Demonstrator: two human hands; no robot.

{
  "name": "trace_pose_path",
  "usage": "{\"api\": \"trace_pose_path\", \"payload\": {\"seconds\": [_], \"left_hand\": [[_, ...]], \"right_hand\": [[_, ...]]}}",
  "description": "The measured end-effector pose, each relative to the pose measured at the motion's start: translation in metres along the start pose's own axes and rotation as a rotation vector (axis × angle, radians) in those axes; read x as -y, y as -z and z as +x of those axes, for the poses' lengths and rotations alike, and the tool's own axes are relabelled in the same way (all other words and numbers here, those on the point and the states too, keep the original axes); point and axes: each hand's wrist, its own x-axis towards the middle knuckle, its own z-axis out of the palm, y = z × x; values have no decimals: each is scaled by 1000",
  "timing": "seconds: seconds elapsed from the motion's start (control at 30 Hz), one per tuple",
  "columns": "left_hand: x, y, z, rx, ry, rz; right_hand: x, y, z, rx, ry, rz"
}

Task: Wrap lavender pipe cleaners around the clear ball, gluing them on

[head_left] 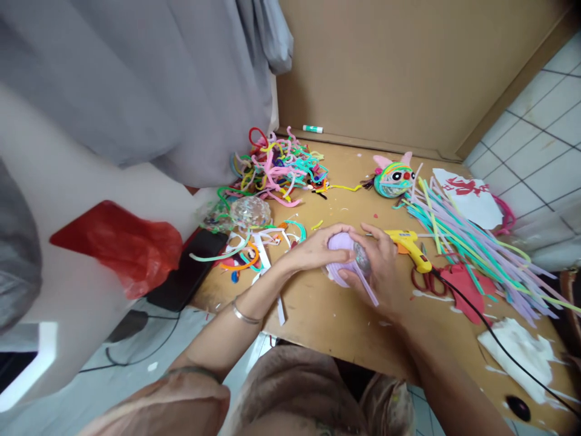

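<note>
note the ball, partly wound in lilac and clasped between left hand and right hand, over the tabletop. find left hand curled around the left side, thumb across the wound face; find right hand curled around the right side, beside the greyish uncovered patch. cannot tell whether lifted or resting on the tabletop. for the governing relation, follow the loose strand end: runs from near the thumbs diagonally rightward and toward the wearer, before the right palm. judge right hand nearer.
</note>
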Motion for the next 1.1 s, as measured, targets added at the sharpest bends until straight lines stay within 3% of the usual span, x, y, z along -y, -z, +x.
{"api": "trace_pose_path", "payload": {"seconds": [1.1], "left_hand": [[1, 0, -1, 8, -16, -40]], "right_hand": [[9, -4, 2, -17, 40, -31]]}}
